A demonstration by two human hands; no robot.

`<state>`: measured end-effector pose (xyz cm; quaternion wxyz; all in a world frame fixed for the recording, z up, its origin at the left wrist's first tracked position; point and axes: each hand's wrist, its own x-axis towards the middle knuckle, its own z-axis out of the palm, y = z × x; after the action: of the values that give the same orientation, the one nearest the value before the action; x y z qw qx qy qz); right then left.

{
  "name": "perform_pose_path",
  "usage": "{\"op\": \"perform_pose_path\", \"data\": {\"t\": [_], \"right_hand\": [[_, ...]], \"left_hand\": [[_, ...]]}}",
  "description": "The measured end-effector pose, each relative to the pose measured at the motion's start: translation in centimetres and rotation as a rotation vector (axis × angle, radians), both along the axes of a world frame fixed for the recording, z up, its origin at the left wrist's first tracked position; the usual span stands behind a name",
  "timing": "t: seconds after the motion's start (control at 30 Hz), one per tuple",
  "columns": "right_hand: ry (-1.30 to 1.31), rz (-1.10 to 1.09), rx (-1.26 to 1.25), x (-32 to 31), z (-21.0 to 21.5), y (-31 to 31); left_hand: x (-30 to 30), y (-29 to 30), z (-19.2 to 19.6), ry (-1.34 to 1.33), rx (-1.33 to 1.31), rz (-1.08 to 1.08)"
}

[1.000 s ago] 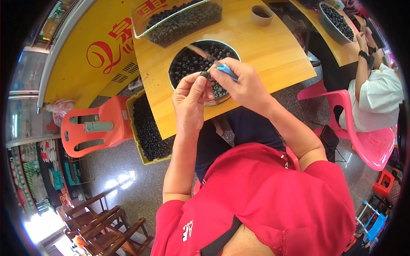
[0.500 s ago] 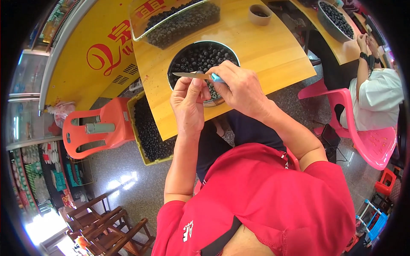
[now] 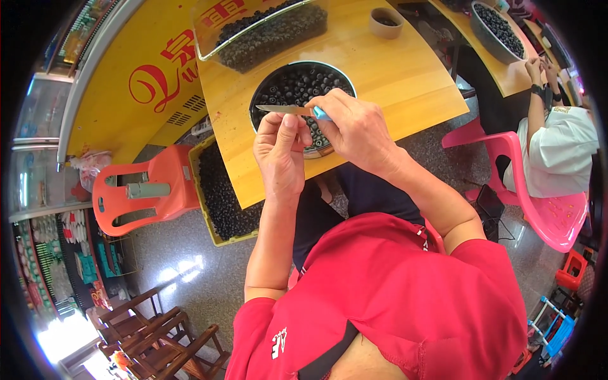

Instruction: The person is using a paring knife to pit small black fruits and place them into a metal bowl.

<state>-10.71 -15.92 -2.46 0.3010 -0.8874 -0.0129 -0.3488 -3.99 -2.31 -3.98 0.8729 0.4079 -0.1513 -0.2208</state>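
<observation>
In my right hand (image 3: 358, 123) is a small knife (image 3: 285, 110) with a blue handle, its blade pointing left above a bowl. My left hand (image 3: 280, 149) is closed, thumb against fingers, just under the blade. Whatever sits in its pinch is hidden or too small to make out. Below both hands stands the round, pale-rimmed bowl (image 3: 256, 96), filled with small dark round pieces (image 3: 301, 85), a few showing pale ring-like ends. My hands cover the bowl's near side.
A clear bin (image 3: 272, 38) of dark pieces and a small brown cup (image 3: 386, 23) stand on the wooden table (image 3: 405, 76). A yellow crate (image 3: 218, 242) and orange chair (image 3: 149, 190) are at left. A person (image 3: 557, 145) sits at right on a pink chair (image 3: 548, 212).
My left hand has shifted very slightly right and down beneath the blade. The knife stays almost where it was. At right, the other person's hands have moved a little.
</observation>
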Motion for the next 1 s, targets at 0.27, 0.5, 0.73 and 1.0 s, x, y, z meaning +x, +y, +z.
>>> {"op": "perform_pose_path", "data": {"t": [0.27, 0.5, 0.73, 1.0], "right_hand": [[-0.005, 0.017, 0.007, 0.1, 0.0, 0.3], [0.109, -0.068, -0.078, 0.7, -1.1, -0.6], [0.249, 0.266, 0.677, 0.0, 1.9, 0.6], [0.385, 0.454, 1.113, 0.2, 1.5, 0.6]], "left_hand": [[0.2, 0.4, 0.1, -0.029, 0.009, 0.001], [-0.5, 1.4, 1.6, -0.049, -0.072, -0.068], [-0.5, 1.1, 1.0, -0.036, 0.003, -0.019], [-0.5, 1.9, 0.9, -0.141, 0.078, -0.030]]}}
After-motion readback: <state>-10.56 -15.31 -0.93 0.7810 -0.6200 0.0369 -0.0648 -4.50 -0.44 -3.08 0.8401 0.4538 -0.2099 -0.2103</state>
